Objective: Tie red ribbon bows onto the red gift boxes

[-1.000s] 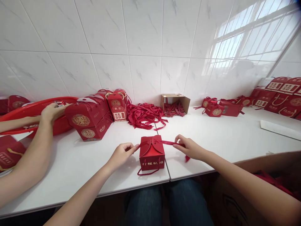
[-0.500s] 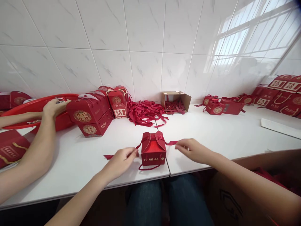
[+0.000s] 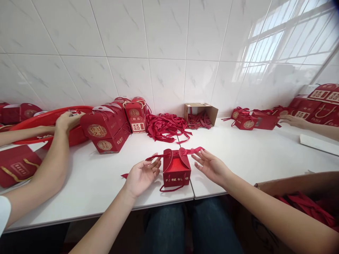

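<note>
A small red gift box [image 3: 177,178] with gold lettering stands upright at the table's front edge. Its two rounded top flaps lean together, and a red ribbon [image 3: 192,151] runs through them, drawn out to both sides. At the box's left, my left hand [image 3: 141,176] is turned palm up, with that end of the ribbon caught at its thumb and forefinger. My right hand [image 3: 212,166] has the other end between thumb and forefinger, the remaining fingers spread beside the box. A red cord handle [image 3: 171,190] hangs in front of the box.
Behind lie a heap of loose red ribbons [image 3: 165,127] and an open carton [image 3: 215,114]. Stacked red boxes [image 3: 106,130] stand left, near a co-worker's arm [image 3: 57,160] and a red basin [image 3: 18,128]. Another person's hand [image 3: 293,121] reaches in at right, by finished-looking boxes [image 3: 245,121].
Both my hands have turned palm up and lifted the ribbon ends, which now stretch higher beside the flaps. A person's hand has appeared at the far right.
</note>
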Action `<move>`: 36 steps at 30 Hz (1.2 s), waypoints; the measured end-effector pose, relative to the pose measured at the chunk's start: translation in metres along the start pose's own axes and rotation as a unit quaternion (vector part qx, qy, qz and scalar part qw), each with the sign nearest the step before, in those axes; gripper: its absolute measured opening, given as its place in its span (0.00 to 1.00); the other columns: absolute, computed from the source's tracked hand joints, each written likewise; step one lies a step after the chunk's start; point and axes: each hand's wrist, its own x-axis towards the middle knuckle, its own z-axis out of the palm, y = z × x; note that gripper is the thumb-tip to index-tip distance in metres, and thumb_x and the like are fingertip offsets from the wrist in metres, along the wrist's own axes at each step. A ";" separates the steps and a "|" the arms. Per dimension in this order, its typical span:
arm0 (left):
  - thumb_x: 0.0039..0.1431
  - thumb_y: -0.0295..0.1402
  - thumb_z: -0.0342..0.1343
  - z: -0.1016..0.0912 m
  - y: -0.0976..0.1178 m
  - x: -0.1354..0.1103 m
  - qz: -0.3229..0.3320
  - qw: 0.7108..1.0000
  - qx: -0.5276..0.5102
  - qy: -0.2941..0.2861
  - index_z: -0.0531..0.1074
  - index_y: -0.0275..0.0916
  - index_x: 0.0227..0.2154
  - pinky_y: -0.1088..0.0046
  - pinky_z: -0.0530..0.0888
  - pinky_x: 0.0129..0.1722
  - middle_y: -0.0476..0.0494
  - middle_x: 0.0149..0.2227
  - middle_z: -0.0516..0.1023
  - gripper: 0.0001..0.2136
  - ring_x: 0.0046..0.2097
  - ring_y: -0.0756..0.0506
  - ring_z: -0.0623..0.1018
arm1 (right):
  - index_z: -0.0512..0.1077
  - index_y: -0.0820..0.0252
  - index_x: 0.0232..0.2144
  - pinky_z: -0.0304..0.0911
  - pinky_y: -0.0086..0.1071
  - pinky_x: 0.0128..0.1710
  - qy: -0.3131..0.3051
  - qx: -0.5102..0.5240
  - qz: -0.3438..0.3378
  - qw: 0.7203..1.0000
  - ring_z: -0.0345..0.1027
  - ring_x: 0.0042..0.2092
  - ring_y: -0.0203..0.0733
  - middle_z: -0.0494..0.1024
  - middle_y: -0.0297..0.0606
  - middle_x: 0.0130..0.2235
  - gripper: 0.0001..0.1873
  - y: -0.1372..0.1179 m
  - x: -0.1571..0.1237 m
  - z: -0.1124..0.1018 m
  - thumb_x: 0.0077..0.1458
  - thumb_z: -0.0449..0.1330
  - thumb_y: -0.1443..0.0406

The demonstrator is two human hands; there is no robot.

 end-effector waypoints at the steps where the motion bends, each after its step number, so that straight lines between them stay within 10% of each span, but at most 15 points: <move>1: 0.56 0.20 0.47 0.003 -0.001 -0.001 0.015 0.999 -0.037 0.018 0.70 0.33 0.32 0.78 0.76 0.28 0.40 0.33 0.76 0.08 0.34 0.49 0.78 | 0.66 0.52 0.35 0.67 0.31 0.44 0.018 0.030 -0.006 0.999 0.66 0.52 0.38 0.70 0.35 0.54 0.03 -0.004 0.000 0.001 0.57 0.55 0.61; 6: 0.62 0.22 0.48 0.020 -0.006 -0.004 0.078 0.983 -0.105 0.126 0.68 0.31 0.28 0.88 0.75 0.23 0.45 0.26 0.74 0.08 0.28 0.54 0.77 | 0.71 0.53 0.35 0.71 0.31 0.39 0.091 0.080 -0.030 0.992 0.71 0.44 0.39 0.75 0.37 0.46 0.04 -0.024 -0.002 -0.001 0.56 0.57 0.63; 14: 0.62 0.24 0.49 0.029 -0.002 -0.008 0.162 0.974 -0.069 0.142 0.71 0.32 0.29 0.88 0.74 0.21 0.48 0.24 0.74 0.08 0.24 0.55 0.76 | 0.74 0.58 0.31 0.71 0.21 0.34 0.150 0.133 -0.068 0.977 0.71 0.32 0.29 0.76 0.33 0.34 0.03 -0.041 -0.010 -0.015 0.52 0.61 0.70; 24: 0.45 0.41 0.66 0.058 0.037 -0.003 0.443 0.868 0.221 0.037 0.77 0.34 0.24 0.83 0.61 0.18 0.53 0.17 0.65 0.13 0.21 0.57 0.64 | 0.74 0.59 0.29 0.68 0.29 0.36 0.042 -0.083 -0.255 0.962 0.71 0.35 0.34 0.76 0.32 0.31 0.11 -0.075 -0.008 0.012 0.46 0.67 0.58; 30: 0.48 0.43 0.63 0.093 0.052 -0.013 0.478 0.792 0.381 0.019 0.79 0.36 0.32 0.77 0.66 0.26 0.45 0.28 0.79 0.15 0.28 0.51 0.72 | 0.72 0.59 0.29 0.69 0.36 0.39 -0.029 -0.147 -0.347 0.926 0.72 0.34 0.38 0.77 0.34 0.30 0.12 -0.094 -0.002 0.053 0.49 0.63 0.55; 36: 0.50 0.43 0.62 0.119 0.060 -0.023 0.480 0.780 0.400 -0.033 0.79 0.35 0.33 0.72 0.73 0.37 0.42 0.34 0.81 0.15 0.37 0.45 0.78 | 0.72 0.59 0.32 0.69 0.35 0.35 -0.084 -0.132 -0.333 0.930 0.73 0.31 0.38 0.78 0.35 0.28 0.14 -0.104 0.000 0.085 0.48 0.63 0.55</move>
